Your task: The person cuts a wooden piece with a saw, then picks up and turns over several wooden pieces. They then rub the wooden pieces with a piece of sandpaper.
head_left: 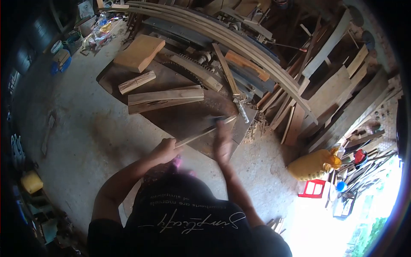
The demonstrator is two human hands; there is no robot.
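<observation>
My left hand (165, 151) is closed round the near end of a thin wooden strip (201, 136), which slants up to the right over the dark work surface (175, 118). Near the strip's far end is my right hand (222, 143), smeared by motion. A small dark object (217, 119) shows at its fingertips, too blurred to name, and the fingers appear closed on it. Beyond the hands lie a stack of wooden pieces (165, 98), a short wooden block (137, 82) and a thick wooden block (139, 52).
A toothed blade (182, 70) rises from the work surface beside a wooden beam (197, 73). Long curved boards (257, 40) arch across the back. On the right are leaning planks (334, 94), a yellow sack (310, 165) and a red plastic item (314, 188).
</observation>
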